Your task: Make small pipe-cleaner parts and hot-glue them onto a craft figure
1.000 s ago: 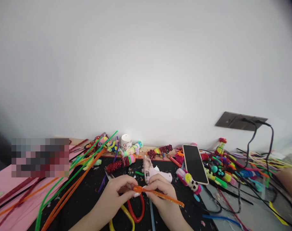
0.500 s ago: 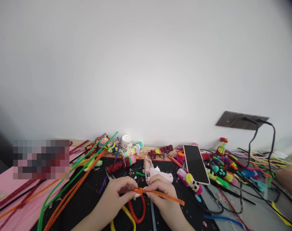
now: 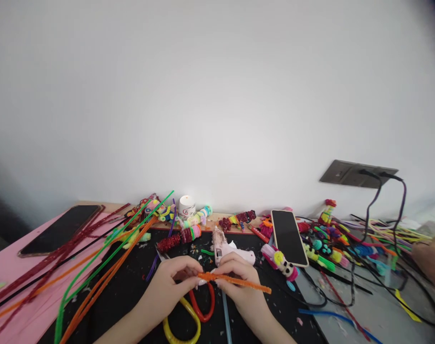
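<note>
An orange pipe cleaner (image 3: 244, 282) is pinched between my two hands, above the black mat (image 3: 127, 306). My left hand (image 3: 177, 282) grips its left end with thumb and fingers. Just to the right, my right hand (image 3: 238, 279) pinches it near the middle, and its free end sticks out past my fingers. Below my hands lie scissors with red and yellow handles (image 3: 183, 329), their blades partly hidden by my left hand. A pale pink glue gun (image 3: 235, 253) rests right behind my right hand. Beside it stretches a translucent glue stick (image 3: 227, 317).
Long pipe cleaners (image 3: 99, 282) cross the pink sheet (image 3: 9, 272) at left, near a dark phone (image 3: 59, 229). A white-framed phone (image 3: 290, 237), a paper cup (image 3: 187, 206) and finished pipe-cleaner figures (image 3: 280, 260) stand behind. Black cables (image 3: 367, 215) hang at right, by another person's hand (image 3: 430, 260).
The view has shifted slightly, so most things sit a little higher and further left. Both hands still pinch the orange pipe cleaner. The other person's hand at right is blurred now.
</note>
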Tool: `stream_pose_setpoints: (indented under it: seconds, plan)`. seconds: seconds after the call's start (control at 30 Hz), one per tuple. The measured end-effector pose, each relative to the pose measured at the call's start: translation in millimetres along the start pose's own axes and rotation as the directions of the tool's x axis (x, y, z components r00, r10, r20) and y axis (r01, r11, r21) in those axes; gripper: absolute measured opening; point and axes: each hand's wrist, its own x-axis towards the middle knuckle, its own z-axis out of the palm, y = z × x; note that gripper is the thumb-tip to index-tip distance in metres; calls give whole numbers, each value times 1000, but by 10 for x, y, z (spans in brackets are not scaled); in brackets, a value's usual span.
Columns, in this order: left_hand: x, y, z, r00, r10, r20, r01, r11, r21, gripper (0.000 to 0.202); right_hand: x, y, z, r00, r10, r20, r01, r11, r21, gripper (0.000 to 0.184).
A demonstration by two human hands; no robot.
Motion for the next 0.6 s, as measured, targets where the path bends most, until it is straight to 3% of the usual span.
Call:
stream_pose_setpoints:
  seconds: [0.6]
  plan:
    - [-24,17,7,998,62,19,-63,994,87,4,2,8,8,999,-30,17,31,999,-19,3]
